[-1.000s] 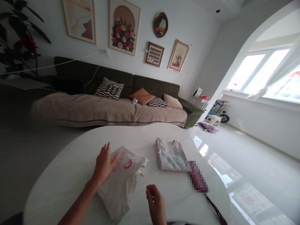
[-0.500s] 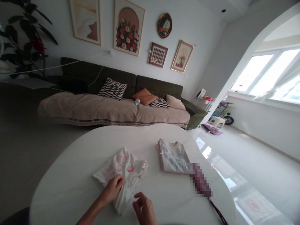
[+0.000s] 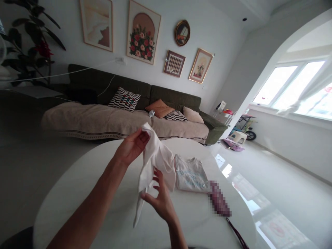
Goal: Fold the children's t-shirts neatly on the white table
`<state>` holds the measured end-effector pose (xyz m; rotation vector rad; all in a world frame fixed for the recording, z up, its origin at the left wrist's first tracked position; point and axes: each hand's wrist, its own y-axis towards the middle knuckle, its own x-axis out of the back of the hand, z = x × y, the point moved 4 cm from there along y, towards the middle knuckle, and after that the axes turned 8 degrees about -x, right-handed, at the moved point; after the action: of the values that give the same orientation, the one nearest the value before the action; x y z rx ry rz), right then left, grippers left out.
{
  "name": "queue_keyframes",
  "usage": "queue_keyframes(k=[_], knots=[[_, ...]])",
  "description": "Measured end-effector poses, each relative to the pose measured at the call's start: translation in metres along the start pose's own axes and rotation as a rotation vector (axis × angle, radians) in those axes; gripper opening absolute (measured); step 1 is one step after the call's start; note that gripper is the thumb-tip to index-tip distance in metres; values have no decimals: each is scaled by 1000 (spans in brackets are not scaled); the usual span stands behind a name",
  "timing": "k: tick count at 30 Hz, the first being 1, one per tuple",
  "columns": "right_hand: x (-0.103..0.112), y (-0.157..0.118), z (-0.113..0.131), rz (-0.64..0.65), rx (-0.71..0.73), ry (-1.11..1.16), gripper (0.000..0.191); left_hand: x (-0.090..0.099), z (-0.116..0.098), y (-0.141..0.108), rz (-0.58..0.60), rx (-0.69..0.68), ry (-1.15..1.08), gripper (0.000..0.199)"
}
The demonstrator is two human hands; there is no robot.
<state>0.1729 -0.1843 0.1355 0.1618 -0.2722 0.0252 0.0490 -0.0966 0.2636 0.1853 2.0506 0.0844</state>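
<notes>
A white T-shirt (image 3: pixel 158 155) hangs in loose folds above the table, its lower tip near the tabletop. My left hand (image 3: pixel 132 147) is closed on its upper part, fingertips partly hidden by the cloth. Lower down, my right hand (image 3: pixel 160 199) reaches up against the fabric, thumb and fingers spread apart, with no firm grip visible. The pink print on the shirt is turned out of sight. To the right of it, a folded grey T-shirt (image 3: pixel 192 176) with pale blue lettering lies flat.
The round white table (image 3: pixel 77 193) fills the foreground. A blurred-out purplish item (image 3: pixel 219 199) with a dark strap (image 3: pixel 237 233) lies near its right edge. Behind stands a green sofa (image 3: pixel 176 95) with a beige cover (image 3: pixel 103 121) and cushions.
The white T-shirt has been lifted off the table and turned on end by my left hand. My right hand has moved up to the cloth. The grey shirt stays put.
</notes>
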Motion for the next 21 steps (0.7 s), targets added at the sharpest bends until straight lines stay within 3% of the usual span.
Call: queue_keyframes(k=[2,5,6,10,13,17,21], knots=[[1,6,17,-93,61,-7,77,-14,-3,-5,67,-59,9,25],[6,12,39,-224,100,-38,33,-17,-1,-13,83,-135,52,17],[8,13,46,-227,116,-49,27,-15,1,-15,78,-160,73,15],[17,17,73,-78,200,75,40,-10,12,-21,137,-169,209,5],[31,26,90,-92,207,170,29,-10,17,-25,211,-163,333,16],[64,41,112,-172,217,257,14,-9,-2,-25,272,-252,658,19],[94,55,148,10,229,250,11,-15,-20,-22,376,-352,936,18]])
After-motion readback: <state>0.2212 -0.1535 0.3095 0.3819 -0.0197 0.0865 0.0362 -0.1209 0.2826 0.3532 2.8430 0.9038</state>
